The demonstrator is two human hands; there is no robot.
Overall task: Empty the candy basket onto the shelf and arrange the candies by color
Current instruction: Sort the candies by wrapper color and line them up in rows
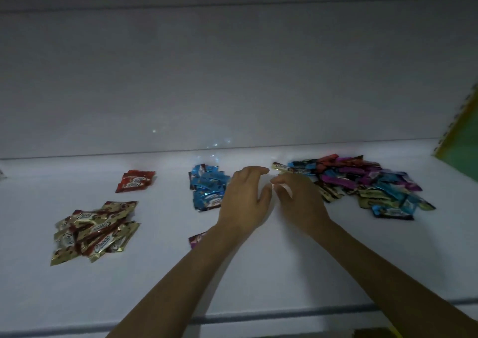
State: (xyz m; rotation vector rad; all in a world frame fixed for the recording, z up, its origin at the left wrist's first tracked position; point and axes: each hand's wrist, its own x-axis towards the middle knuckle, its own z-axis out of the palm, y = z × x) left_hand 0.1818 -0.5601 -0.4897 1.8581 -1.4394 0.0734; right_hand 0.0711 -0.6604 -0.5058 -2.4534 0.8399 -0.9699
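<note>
Head camera, looking down on the white shelf (258,273), and it is carrying all the candy in separate heaps. Far left, a gold pile (93,231), wrappers overlapping. Behind it, nearer the back wall (232,79), a small red pile (135,181). In the middle, a blue pile (209,190), tightly stacked. At the right, the mixed heap (362,185): purple, blue, gold and a little red all tumbled together, the biggest lot on the shelf. One purple candy (198,238) peeks out from under the left forearm.

Both hands are over the bare patch between the blue pile and the mixed heap, nearly touching each other. The left hand (245,200) has loosely curved fingers with nothing in them. The right hand (297,203) is curled at the edge of the mixed heap; whether it pinches a wrapper, I cannot tell. A gold candy (280,167) lies just beyond its fingertips.

At the right edge, a green panel with a yellow border (463,135), blurred.
</note>
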